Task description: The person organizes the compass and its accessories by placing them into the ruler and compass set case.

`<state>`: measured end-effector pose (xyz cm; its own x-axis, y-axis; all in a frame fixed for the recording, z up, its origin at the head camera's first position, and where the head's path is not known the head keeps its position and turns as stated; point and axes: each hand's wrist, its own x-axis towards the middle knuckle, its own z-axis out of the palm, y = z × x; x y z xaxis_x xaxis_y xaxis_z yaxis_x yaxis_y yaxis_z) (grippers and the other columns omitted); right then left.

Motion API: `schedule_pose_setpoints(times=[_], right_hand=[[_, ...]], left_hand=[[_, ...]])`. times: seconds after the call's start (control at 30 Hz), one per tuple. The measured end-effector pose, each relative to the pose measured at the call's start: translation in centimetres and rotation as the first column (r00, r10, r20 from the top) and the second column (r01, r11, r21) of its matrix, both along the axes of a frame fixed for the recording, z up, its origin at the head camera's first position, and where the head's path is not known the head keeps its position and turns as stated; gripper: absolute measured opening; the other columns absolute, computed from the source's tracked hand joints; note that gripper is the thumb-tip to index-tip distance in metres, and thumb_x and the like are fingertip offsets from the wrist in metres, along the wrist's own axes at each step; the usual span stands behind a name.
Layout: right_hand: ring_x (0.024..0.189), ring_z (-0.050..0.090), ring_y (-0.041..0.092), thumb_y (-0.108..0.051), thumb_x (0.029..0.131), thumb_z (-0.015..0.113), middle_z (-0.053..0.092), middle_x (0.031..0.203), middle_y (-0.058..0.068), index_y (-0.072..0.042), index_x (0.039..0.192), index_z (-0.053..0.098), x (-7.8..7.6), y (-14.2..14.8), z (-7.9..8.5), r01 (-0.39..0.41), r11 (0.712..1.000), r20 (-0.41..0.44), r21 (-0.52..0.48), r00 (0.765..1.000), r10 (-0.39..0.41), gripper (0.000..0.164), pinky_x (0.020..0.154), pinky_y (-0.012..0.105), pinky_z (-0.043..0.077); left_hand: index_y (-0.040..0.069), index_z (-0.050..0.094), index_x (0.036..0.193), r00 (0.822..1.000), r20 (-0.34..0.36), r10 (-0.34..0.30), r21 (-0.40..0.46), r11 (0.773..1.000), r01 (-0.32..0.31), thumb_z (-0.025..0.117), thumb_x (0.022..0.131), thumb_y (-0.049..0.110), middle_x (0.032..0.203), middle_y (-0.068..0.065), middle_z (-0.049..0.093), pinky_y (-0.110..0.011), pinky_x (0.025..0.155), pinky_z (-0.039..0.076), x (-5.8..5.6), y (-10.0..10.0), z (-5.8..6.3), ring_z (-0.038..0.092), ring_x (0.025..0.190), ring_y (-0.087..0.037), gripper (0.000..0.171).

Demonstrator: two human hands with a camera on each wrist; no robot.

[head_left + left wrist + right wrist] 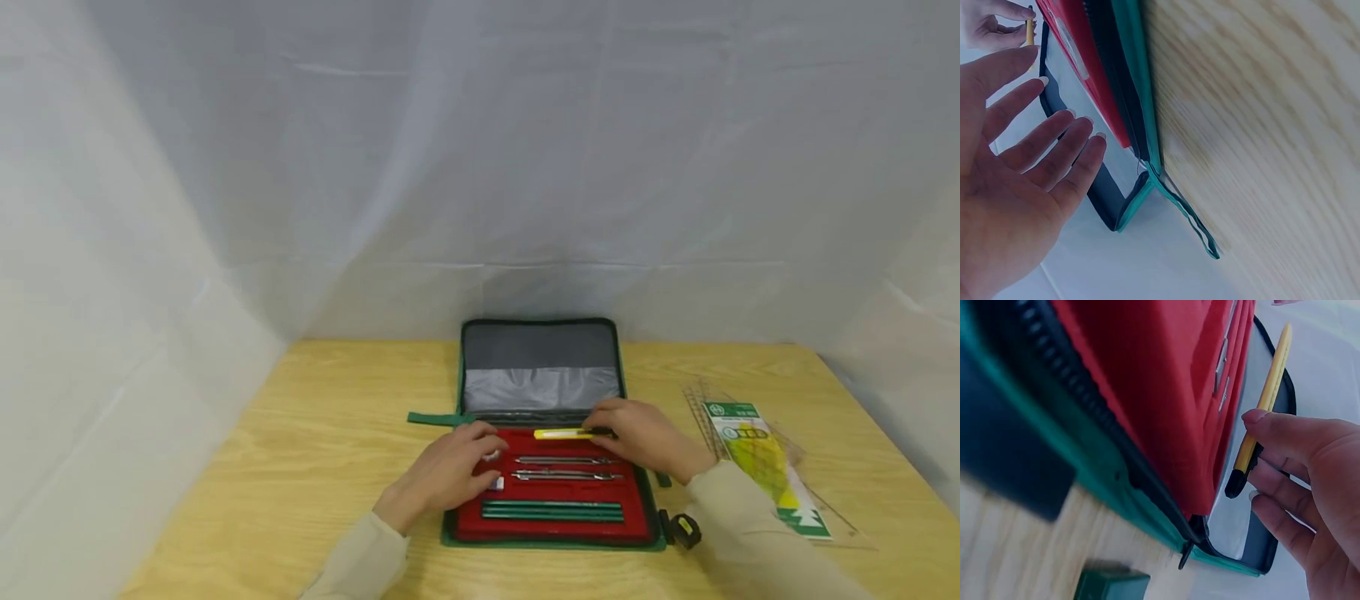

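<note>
A zippered case (641,518) with a red insert lies unfolded, its grey-lined lid raised at the back. Above the insert's far right part, my right hand (647,433) pinches a yellow utility knife (557,434) by its black end, between thumb and fingers. In the right wrist view the knife (1272,378) points up and away. My left hand (453,463) hovers at the insert's left side with loosely bent fingers, nothing held, beside a small white eraser (498,483). Two silver compasses (562,476) and several green pencils (551,512) lie in the insert.
Right of the case sit a black tape measure (686,531) and clear set squares with a green, white and yellow sleeve (761,462). A green strap (431,418) sticks out leftward from the case. White sheeting (480,167) hangs behind the wooden table (315,483).
</note>
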<state>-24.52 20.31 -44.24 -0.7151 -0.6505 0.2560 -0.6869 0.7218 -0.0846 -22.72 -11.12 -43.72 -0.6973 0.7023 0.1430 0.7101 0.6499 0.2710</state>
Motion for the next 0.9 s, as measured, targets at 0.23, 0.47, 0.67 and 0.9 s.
schedule_pose_setpoints(times=[0.23,0.47,0.67,0.9], right_hand=[[0.082,0.062,0.012,-0.019,0.082,0.076,0.063,0.095,-0.004,-0.017,0.099,0.073,-0.1,-0.3,-0.5,0.018,1.0,0.016,0.006,1.0,-0.018,0.017,0.068,0.031,0.052],[0.08,0.062,0.013,-0.017,0.081,0.077,0.063,0.092,-0.003,-0.016,0.096,0.074,-0.3,-0.7,-0.8,0.019,1.0,-0.002,0.006,1.0,-0.019,0.016,0.067,0.032,0.052],[0.077,0.059,0.012,-0.017,0.08,0.078,0.06,0.088,-0.003,-0.015,0.094,0.074,-0.2,-1.2,-1.1,0.004,0.999,-0.054,0.039,0.999,-0.002,0.015,0.066,0.031,0.051],[0.078,0.058,0.012,-0.018,0.081,0.078,0.058,0.092,-0.003,-0.016,0.099,0.073,0.1,-1.1,-0.9,0.013,1.0,-0.054,0.014,0.998,-0.012,0.019,0.066,0.031,0.051]], left_hand=[[0.014,0.064,0.119,1.0,0.011,0.009,-0.003,1.0,-0.009,0.065,0.091,0.027,0.122,-0.002,0.056,-0.035,0.093,0.045,0.0,0.0,-0.2,0.054,0.109,-0.018,0.031],[0.015,0.064,0.119,0.999,0.021,0.024,-0.005,1.0,-0.024,0.065,0.091,0.028,0.12,0.0,0.056,-0.036,0.092,0.045,-0.1,0.1,-0.5,0.054,0.107,-0.017,0.03],[0.015,0.064,0.119,1.0,0.008,0.014,0.001,1.0,-0.014,0.066,0.091,0.028,0.119,0.0,0.056,-0.035,0.092,0.045,-0.1,0.4,-0.4,0.054,0.107,-0.017,0.031],[0.014,0.065,0.119,0.999,-0.044,0.029,-0.028,0.999,-0.03,0.065,0.091,0.029,0.121,-0.002,0.056,-0.035,0.09,0.046,0.0,1.3,0.1,0.054,0.107,-0.019,0.031]])
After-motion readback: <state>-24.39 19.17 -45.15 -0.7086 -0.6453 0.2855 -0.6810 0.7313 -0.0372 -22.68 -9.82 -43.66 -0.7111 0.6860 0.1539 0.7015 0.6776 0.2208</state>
